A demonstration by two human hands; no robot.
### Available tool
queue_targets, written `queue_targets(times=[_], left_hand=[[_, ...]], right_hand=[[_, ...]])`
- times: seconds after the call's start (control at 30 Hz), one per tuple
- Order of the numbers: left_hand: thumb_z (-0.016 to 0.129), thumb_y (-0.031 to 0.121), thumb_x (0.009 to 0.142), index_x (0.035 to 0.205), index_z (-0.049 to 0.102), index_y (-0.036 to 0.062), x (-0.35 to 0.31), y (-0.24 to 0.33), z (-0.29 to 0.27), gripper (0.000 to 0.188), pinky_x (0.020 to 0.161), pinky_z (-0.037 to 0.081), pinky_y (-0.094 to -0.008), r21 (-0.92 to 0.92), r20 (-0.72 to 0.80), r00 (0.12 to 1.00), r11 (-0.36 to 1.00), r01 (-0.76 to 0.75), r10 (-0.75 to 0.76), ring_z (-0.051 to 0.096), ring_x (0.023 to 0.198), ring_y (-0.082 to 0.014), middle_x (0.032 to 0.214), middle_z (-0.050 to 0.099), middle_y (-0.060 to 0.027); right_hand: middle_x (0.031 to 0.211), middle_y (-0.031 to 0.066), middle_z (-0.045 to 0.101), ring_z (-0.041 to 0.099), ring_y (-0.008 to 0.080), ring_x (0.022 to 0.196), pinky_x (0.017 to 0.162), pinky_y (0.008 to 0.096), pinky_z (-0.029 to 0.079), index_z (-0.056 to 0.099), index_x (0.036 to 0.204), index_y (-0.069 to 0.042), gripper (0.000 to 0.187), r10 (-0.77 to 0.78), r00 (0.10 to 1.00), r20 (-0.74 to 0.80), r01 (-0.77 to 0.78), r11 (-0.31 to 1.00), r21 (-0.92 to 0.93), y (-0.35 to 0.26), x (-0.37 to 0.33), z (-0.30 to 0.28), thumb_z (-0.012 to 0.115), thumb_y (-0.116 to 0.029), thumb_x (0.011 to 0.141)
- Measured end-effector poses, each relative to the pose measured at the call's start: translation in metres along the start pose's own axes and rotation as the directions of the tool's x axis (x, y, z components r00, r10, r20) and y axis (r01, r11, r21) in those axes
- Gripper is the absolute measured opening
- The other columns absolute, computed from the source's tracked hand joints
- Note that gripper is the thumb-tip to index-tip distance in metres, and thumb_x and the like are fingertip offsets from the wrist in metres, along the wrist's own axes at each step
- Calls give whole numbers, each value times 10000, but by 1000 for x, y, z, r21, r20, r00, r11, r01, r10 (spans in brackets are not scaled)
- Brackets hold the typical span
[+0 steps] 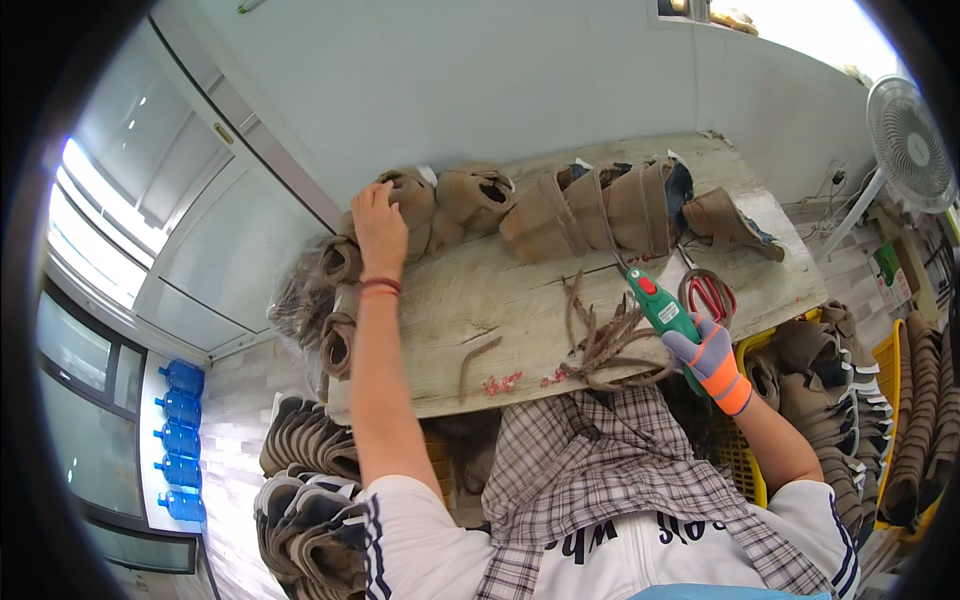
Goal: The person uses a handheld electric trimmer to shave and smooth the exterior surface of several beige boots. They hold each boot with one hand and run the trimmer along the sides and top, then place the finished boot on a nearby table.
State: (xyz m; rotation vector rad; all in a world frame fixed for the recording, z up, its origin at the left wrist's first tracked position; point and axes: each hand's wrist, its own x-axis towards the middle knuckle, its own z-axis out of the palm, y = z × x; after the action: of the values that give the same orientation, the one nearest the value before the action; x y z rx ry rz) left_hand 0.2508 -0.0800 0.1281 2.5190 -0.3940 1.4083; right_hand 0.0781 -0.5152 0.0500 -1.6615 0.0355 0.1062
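My left hand (381,228) reaches to the back left of the table, its fingers closed over the edge of a brown suede shoe upper (410,195). In my right hand (708,358), which wears a grey and orange glove, is a green hand-held electric tool (664,308) with a red button and a thin metal tip. That tip points toward a row of brown shoe uppers (545,218) along the back of the table. Red-handled scissors (712,297) lie just beyond the gloved hand. Brown trimmed strips (610,345) are heaped near the front edge.
The worn wooden table (430,330) carries red scraps (502,384). Stacked uppers (305,500) stand low on the left. Yellow baskets (745,455) of uppers stand on the right. A white fan (908,145) is at far right, blue water bottles (182,440) at far left.
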Motion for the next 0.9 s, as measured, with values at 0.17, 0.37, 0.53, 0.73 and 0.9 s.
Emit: queue_targets(times=[0.17,0.37,0.53,0.73,0.9], left_hand=[[745,186,761,984,569,7,-117,57,127,335,727,454,-270,-513,471,527,266,816,-707,548,776,-128,924,605,-49],[737,62,744,1077,575,-36,-89,152,132,383,837,429,-266,-646,636,479,-78,759,-605,571,888,-127,1021,640,-49],[699,5,765,1105,580,-26,-87,155,100,361,848,440,-271,-773,523,719,101,626,-458,581,891,-123,1011,649,-35],[660,10,806,1126,569,-22,-103,130,3,334,855,459,-296,-839,474,690,-42,543,-546,585,940,-157,1078,629,-65],[591,48,868,1195,512,-29,-109,117,-102,346,942,439,-402,-781,611,437,-417,464,-660,560,1068,-252,1189,578,-130]], right_hand=[[680,-3,575,511,42,567,506,205,413,589,990,23,385,14,999,-30,-14,1000,-23,11,5,-1,752,-238,760],[696,-5,594,517,39,605,540,214,429,614,963,7,376,-7,997,-73,0,995,-100,24,-1,-8,762,-260,745],[687,33,617,547,64,625,569,246,454,625,960,7,451,-56,994,-89,40,983,-177,32,-5,-15,769,-345,716],[683,74,632,594,116,618,591,278,480,638,956,-24,465,-197,979,-59,150,880,-450,19,-15,-12,760,-398,706],[701,145,639,630,306,641,579,350,501,662,891,-66,524,-392,913,118,368,661,-653,-4,-26,4,754,-520,646]])
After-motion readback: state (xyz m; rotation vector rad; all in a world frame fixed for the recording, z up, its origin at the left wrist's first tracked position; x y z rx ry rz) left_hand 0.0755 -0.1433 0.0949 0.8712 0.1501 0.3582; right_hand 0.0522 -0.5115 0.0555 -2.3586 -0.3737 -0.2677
